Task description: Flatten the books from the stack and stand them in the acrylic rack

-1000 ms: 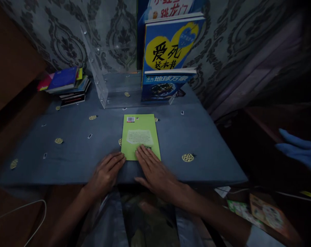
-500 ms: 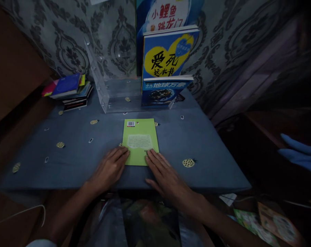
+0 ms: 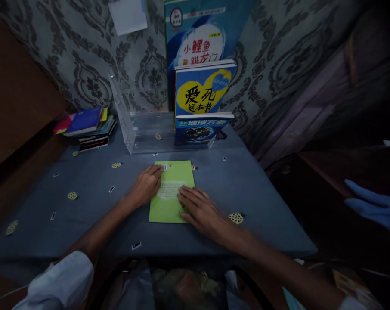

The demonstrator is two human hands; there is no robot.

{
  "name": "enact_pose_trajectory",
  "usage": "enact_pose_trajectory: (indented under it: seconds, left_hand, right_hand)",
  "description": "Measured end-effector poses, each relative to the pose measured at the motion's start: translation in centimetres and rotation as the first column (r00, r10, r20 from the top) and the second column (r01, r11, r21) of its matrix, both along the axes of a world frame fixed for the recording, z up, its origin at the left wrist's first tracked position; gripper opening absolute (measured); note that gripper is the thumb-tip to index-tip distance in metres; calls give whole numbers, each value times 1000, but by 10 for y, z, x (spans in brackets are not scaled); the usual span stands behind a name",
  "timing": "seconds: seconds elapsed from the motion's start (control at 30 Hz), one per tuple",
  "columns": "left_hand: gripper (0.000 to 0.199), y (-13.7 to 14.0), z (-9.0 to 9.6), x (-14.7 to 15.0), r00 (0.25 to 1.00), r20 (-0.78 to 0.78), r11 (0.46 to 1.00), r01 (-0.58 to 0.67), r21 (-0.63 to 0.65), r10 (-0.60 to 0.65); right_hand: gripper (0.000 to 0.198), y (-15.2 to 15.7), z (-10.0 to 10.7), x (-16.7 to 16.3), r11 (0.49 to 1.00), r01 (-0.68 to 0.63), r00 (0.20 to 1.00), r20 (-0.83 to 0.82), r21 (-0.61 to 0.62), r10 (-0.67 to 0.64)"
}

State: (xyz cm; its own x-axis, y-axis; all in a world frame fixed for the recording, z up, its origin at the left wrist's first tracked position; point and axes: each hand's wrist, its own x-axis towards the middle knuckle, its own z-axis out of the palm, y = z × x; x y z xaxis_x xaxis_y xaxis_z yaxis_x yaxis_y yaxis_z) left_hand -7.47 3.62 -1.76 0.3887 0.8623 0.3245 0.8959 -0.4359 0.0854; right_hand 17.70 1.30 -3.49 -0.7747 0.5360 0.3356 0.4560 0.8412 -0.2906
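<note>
A thin lime-green book lies flat on the blue tablecloth, a barcode and a pale text panel showing on its upper face. My left hand rests at the book's upper left, its fingertips over part of the barcode. Across the lower right side lies my right hand, fingers stretched out flat and the thumb apart, covering part of the text panel. Neither hand is closed round the book. Beyond it stands a clear acrylic rack with picture books upright in its right part.
A pile of books sits at the table's back left. The tablecloth carries pineapple prints. On the right, a blue glove shape reaches in beyond the table edge. A patterned curtain hangs behind.
My left hand has slid up the book's left side to the barcode. My right hand stays on the lower right, now further over the book. The view has tilted up slightly.
</note>
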Motion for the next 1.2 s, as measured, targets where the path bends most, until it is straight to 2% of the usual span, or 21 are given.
enact_pose_trajectory:
  seconds: [0.1, 0.2, 0.3, 0.4, 0.6, 0.73, 0.87, 1.03, 1.2]
  left_hand:
    - [29, -16, 8, 14, 996, -86, 1000, -6, -15, 5]
    - [28, -46, 13, 38, 979, -94, 983, 175, -63, -181]
    - [34, -70, 13, 62, 916, -78, 918, 387, -88, -393]
    - [41, -79, 9, 73, 887, -100, 892, 440, -106, -450]
    - [25, -85, 13, 57, 913, -18, 911, 405, -76, -407]
    - [17, -90, 17, 25, 960, 81, 960, 273, -64, -267]
    - [20, -83, 18, -6, 988, 40, 988, 150, -34, -148]
    - [27, -58, 27, -11, 995, 16, 991, 97, -90, -96]
    - [26, -7, 24, 11, 996, 2, 988, 87, -126, -87]
  right_hand:
    - [44, 41, 2, -10, 998, 43, 996, 78, -34, -40]
    - [44, 77, 4, -20, 991, 117, 986, 123, -61, -108]
    - [44, 96, 0, -28, 985, 159, 983, 98, -64, -153]
    - [43, 101, -6, -29, 984, 175, 985, 24, -44, -174]
    - [35, 98, -6, -13, 977, 214, 976, -41, 14, -213]
    - [27, 88, -1, -5, 968, 248, 967, -72, 44, -245]
    - [24, 76, 0, -5, 979, 202, 973, -116, 32, -197]
    - [21, 71, -1, -8, 983, 181, 976, -123, 7, -179]
    - [17, 72, 1, -7, 982, 183, 972, -142, -45, -188]
